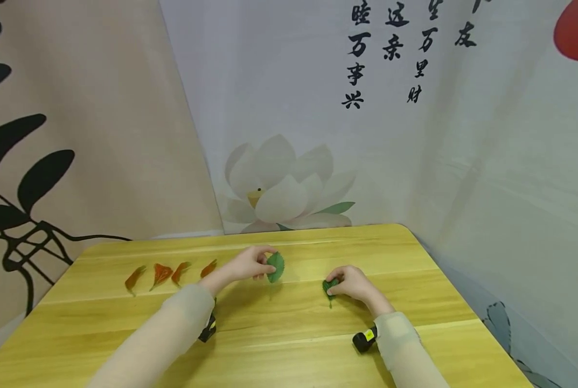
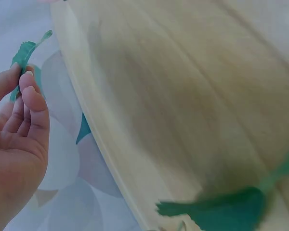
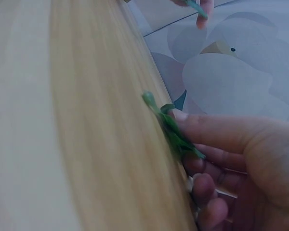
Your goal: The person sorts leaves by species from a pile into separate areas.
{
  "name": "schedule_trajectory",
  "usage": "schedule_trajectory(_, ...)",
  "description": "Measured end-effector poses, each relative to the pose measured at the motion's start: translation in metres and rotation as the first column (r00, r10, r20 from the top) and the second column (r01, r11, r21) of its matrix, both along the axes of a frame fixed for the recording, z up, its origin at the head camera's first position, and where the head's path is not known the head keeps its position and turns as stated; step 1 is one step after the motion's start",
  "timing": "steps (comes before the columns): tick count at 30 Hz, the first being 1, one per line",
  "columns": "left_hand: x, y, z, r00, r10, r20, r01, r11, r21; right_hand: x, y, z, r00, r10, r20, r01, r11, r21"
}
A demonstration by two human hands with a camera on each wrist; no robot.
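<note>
My left hand (image 1: 250, 263) pinches a green leaf (image 1: 276, 267) with toothed edges between thumb and fingers, raised above the table. In the left wrist view that leaf (image 2: 23, 54) appears nearly edge-on. To the right, my right hand (image 1: 353, 282) holds a second, darker green leaf (image 1: 328, 289), its stem pointing down. The right wrist view has this leaf (image 3: 171, 127) slightly folded under the thumb. Another green leaf (image 2: 231, 209) lies close to the left wrist camera, mostly hidden by the left arm in the head view.
Several orange-red leaves lie in a row at the table's left, among them a fan-shaped leaf (image 1: 161, 275) and a narrow leaf (image 1: 134, 279). The yellow wooden table (image 1: 289, 350) ends at a hanging cloth (image 1: 289, 97) printed with a lotus and writing.
</note>
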State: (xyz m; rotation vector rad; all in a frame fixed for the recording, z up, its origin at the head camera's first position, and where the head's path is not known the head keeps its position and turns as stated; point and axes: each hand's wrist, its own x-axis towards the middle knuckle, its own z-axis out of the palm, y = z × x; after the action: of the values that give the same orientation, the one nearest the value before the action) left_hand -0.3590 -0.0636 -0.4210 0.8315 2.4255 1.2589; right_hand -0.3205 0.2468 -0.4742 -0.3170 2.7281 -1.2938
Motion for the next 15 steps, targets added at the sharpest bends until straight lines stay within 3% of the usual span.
schedule_trajectory(9, 0.018, -0.026, -0.002, 0.999, -0.03, 0.019, 0.029, 0.999, 0.034, 0.001, 0.0, 0.0, 1.0, 0.007, 0.005, -0.007, 1.0, -0.001)
schedule_trajectory(15, 0.031, -0.043, -0.001, 0.999, -0.013, -0.037, 0.014, 1.0, 0.018, 0.001, -0.001, 0.001, 1.0, 0.009, 0.002, -0.009, 1.0, 0.01)
